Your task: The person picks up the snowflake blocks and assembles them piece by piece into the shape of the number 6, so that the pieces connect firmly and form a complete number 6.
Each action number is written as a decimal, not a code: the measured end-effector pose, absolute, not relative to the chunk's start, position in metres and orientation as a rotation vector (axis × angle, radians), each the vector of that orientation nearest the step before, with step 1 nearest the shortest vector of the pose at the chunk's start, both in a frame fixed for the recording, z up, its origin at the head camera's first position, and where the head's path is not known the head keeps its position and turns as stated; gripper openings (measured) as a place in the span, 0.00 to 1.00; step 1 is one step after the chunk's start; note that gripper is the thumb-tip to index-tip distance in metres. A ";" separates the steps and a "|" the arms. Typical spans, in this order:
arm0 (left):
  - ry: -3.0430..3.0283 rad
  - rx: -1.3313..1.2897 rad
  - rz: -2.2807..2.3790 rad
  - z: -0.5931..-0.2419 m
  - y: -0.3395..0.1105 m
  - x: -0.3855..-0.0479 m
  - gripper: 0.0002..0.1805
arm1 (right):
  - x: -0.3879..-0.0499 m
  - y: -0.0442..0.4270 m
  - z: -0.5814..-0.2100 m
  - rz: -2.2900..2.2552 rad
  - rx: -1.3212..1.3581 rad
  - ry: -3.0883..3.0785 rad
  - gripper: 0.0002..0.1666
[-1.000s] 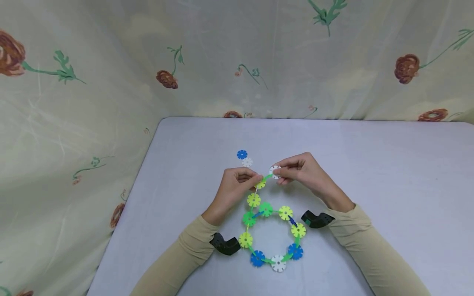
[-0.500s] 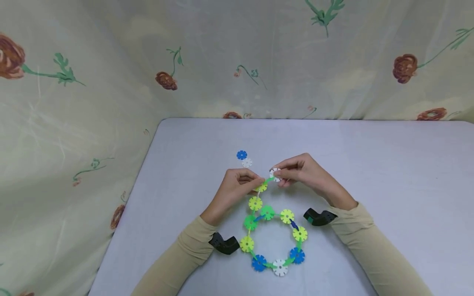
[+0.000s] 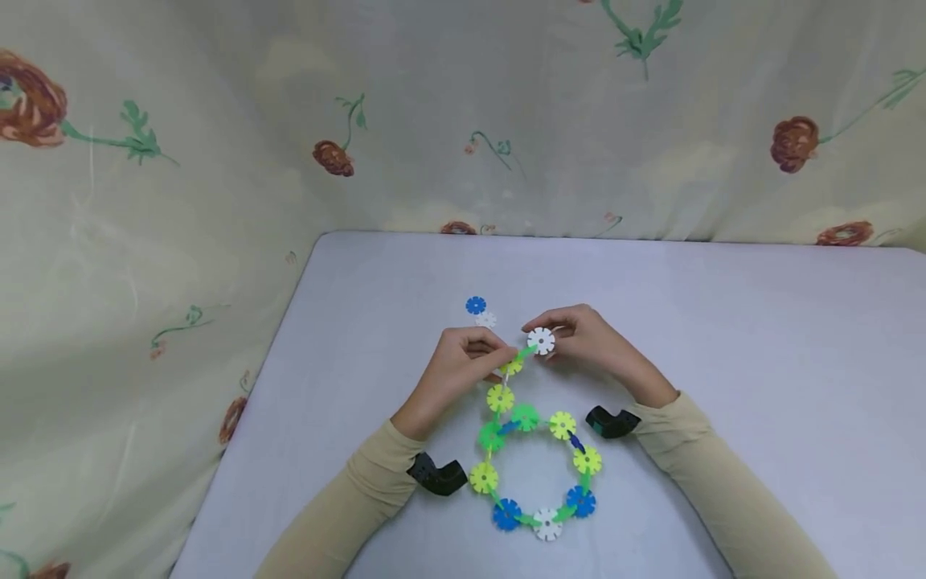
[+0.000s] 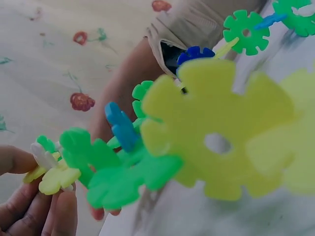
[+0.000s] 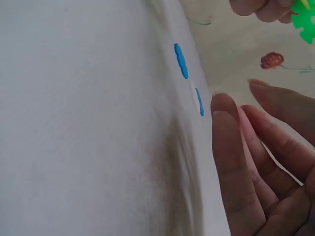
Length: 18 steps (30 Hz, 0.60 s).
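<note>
A chain of toothed plastic snowflake discs, yellow, green, blue and white, forms a ring [image 3: 492, 437] on the table, with a tail rising toward my hands. My left hand [image 3: 463, 362] pinches a yellow disc [image 3: 512, 367] of the tail between thumb and fingers; in the left wrist view a yellow disc [image 4: 60, 178] sits at those fingertips. At the tail's end, a white disc [image 3: 547, 344] faces up, joined by a green disc. My right hand [image 3: 589, 346] is just behind it. In the right wrist view its fingers [image 5: 229, 152] and thumb stand apart, nothing between them.
Beyond my hands a loose blue disc [image 3: 475, 305] and a loose white disc [image 3: 487, 320] lie on the white table [image 3: 723, 322]. A flower-printed curtain [image 3: 405, 121] hangs at the back and left. Black camera mounts [image 3: 437, 476] stick out from both wrists.
My right thumb and fingers have let go of the white disc and moved slightly back from it. The left hand keeps its pinch. The ring shifted slightly down in view.
</note>
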<state>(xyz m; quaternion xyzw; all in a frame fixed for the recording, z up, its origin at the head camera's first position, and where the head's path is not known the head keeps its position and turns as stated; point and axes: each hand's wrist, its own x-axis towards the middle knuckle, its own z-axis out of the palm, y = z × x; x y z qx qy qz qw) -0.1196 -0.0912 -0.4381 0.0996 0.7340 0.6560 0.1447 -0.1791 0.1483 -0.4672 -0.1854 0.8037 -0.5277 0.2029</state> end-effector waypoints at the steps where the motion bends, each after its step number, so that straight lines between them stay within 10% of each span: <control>1: 2.119 0.277 1.892 -0.438 -0.092 -0.121 0.09 | -0.181 0.146 -0.467 -1.451 -0.533 2.265 0.18; 18: 2.057 0.273 1.872 -0.423 -0.113 -0.134 0.07 | -0.187 0.090 -0.464 -1.182 -0.826 2.489 0.15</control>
